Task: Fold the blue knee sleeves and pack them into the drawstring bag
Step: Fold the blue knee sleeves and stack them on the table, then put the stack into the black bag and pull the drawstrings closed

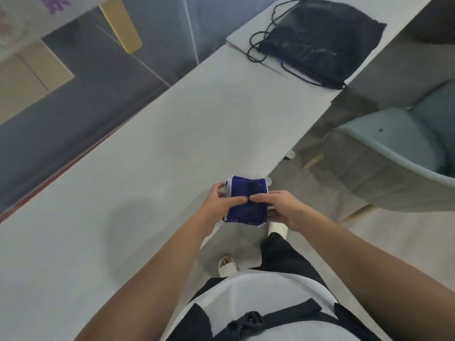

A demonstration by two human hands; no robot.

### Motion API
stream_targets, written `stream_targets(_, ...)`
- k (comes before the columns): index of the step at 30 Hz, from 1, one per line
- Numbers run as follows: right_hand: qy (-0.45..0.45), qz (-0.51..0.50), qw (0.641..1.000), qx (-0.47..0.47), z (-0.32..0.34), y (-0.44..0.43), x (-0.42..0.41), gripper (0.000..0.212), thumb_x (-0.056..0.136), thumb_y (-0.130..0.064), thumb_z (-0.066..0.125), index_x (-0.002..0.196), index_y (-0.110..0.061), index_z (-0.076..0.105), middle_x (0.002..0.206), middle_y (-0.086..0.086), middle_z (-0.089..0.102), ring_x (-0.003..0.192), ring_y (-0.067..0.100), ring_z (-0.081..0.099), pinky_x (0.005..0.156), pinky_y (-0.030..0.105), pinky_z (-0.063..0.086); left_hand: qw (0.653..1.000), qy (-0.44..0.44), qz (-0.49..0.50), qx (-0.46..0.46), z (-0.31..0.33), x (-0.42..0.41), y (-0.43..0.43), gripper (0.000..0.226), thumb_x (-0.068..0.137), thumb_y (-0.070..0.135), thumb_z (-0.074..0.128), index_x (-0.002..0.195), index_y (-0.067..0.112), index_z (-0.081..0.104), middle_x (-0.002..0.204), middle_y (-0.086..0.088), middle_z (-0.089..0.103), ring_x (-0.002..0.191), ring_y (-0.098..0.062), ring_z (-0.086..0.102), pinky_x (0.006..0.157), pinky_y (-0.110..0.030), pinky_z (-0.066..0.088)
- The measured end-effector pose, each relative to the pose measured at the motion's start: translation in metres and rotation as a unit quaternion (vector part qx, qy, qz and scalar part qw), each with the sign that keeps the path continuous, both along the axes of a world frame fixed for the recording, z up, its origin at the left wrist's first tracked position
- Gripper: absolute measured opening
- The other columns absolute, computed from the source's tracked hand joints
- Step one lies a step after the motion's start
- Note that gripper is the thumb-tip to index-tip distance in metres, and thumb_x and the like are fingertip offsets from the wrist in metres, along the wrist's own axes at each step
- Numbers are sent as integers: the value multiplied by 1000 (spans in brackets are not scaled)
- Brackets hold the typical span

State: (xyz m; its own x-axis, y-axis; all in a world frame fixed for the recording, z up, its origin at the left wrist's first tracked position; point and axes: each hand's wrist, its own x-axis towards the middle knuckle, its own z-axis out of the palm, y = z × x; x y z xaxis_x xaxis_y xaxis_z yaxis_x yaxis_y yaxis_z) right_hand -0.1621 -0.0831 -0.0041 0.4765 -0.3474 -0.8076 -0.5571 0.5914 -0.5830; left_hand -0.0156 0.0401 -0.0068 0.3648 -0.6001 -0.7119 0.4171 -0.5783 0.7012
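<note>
The blue knee sleeves (246,193) with white edges are folded into a thick stack at the near edge of the white table (152,153). My left hand (221,201) grips the stack's left side, thumb on top and fingers curled round its far corner. My right hand (280,205) grips the right side, thumb on top meeting the left thumb, fingers underneath. The black drawstring bag (320,43) lies flat at the far end of the table, its cords looped to its left, well beyond both hands.
A pale teal armchair (394,156) stands on the floor to the right of the table. Glass panels and a yellow board (120,23) lie beyond the table's left edge. My legs and white slippers show below the table edge.
</note>
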Motion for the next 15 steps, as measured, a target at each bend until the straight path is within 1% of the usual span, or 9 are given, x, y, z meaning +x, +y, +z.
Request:
stream_targets(3,-12,-34,999,-9,16,-12,-12,51,73,-20,86,118,-6,66,102,14,77,88,31,76,71,36,62,999,34,-9,-39,0,-7,-14,93,66,29,91,141,25,36,129,-6,60,109,-26,67,69,-29,58)
stream_targets(5,-23,-47,999,-13,28,-24,-19,43,76,-16,83,115,-6,68,99,13,78,83,28,77,66,33,60,997,51,-28,-60,5,-8,-28,97,63,35,91,142,30,35,133,-4,59,111,-25,67,71,-29,58)
stream_targets(8,-40,-58,997,-30,49,-51,-25,38,78,-14,81,113,-11,68,99,9,78,85,25,77,67,33,61,993,68,-54,-80,18,-9,-57,97,63,41,89,142,35,33,135,-1,58,114,-24,65,76,-33,59)
stream_targets(11,-53,-68,995,-51,66,-90,-33,35,78,-12,82,110,-13,68,96,5,79,83,22,77,65,33,61,991,65,-72,-92,30,-8,-96,107,58,48,88,146,39,28,139,0,54,120,-23,61,86,-41,58)
stream_targets(13,-63,-74,993,-65,78,-118,-40,30,78,-10,81,107,-13,70,93,4,79,80,20,77,63,31,60,990,76,-72,-99,37,-8,-123,105,61,47,88,146,42,26,139,-1,54,121,-23,61,88,-44,58)
stream_targets(15,-77,-75,991,-78,87,-147,-47,29,78,-8,80,105,-14,71,94,5,79,79,19,77,62,31,60,988,95,-70,-103,41,-8,-152,94,70,45,84,146,43,27,134,-2,61,117,-24,64,83,-43,57)
